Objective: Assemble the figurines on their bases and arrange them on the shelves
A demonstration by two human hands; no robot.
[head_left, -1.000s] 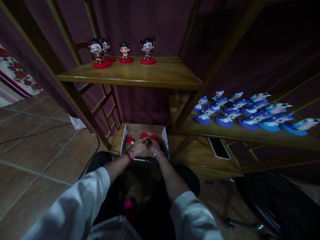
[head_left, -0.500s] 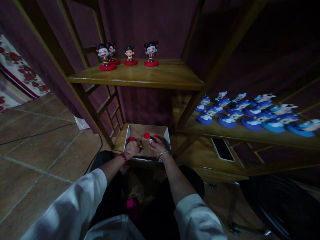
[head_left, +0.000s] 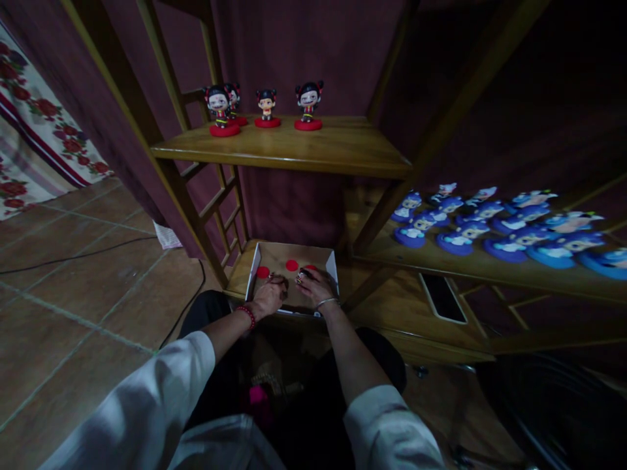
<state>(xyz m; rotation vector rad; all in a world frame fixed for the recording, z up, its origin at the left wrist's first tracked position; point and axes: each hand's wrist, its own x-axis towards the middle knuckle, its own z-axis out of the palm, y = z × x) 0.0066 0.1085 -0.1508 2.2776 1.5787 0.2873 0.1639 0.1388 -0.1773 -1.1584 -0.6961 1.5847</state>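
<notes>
A shallow cardboard box [head_left: 321, 256] with white outer sides sits low in front of me, and both my hands are inside it. Round red bases [head_left: 292, 265] lie along its far part. My left hand [head_left: 269, 297], with a red bead bracelet at the wrist, has its fingers closed round a small dark piece, mostly hidden; the frame before shows it as a small figurine. In my right hand [head_left: 318, 287], which wears a silver bangle, the fingers grip a small black-haired figurine [head_left: 300, 277]. The two hands are close together but apart.
Several black-haired figurines [head_left: 307, 101] on red bases stand on the wooden shelf [head_left: 279, 153] above the box. To the right, a shelf holds several blue figurines [head_left: 460, 236]. A phone [head_left: 443, 298] lies below them. A black stool seat [head_left: 553, 405] is at lower right.
The view has shifted slightly, so the shelves appear further right. My left hand has turned and now covers most of its figurine. The right hand still grips its figurine over the box.
</notes>
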